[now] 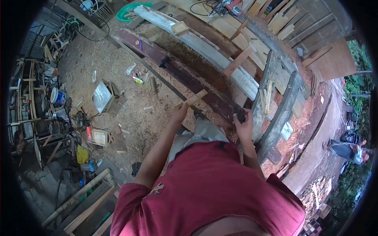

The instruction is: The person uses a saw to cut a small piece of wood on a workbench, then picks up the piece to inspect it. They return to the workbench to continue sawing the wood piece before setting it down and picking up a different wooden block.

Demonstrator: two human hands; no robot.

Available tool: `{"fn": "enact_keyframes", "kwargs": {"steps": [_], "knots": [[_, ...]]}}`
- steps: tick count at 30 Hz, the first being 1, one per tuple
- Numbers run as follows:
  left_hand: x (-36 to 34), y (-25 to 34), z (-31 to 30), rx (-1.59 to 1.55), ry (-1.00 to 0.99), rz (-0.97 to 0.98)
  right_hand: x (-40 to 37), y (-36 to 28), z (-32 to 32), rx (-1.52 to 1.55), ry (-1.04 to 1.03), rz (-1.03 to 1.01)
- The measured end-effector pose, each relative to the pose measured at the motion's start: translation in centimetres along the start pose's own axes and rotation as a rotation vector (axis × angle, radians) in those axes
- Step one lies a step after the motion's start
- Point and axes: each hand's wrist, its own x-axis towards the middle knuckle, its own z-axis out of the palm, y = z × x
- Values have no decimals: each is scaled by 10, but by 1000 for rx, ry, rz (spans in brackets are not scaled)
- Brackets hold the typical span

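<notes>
My left hand [179, 112] is closed around one end of a short, light wooden piece [198, 96], whose far end lies over the dark red-brown board [183, 76]. My right hand [245, 125] is closed at the near right end of that board, its fingers around a small dark object [238, 111] that I cannot make out clearly. Another black object [163, 61], perhaps a clamp, sits further up the board. A thin purple item [140, 44] rests near the board's far end.
Long whitish planks [197, 42] run beyond the board. Weathered grey beams [280, 106] stand to the right. Wood shavings [130, 98] cover the ground, with a metal-topped box [103, 96] on them. A red power tool [233, 7] lies at the back. A person [348, 151] is far right.
</notes>
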Motion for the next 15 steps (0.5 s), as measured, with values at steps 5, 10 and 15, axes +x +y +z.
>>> {"fn": "enact_keyframes", "kwargs": {"steps": [5, 10, 15], "knots": [[83, -36, 67, -25, 26, -50, 40, 47, -5, -119, -57, 7], [153, -48, 100, -102, -3, -101, 81, 57, 18, -51, -85, 49], [201, -86, 117, -150, -23, -47, 100, 101, 38, -70, -143, -24]]}}
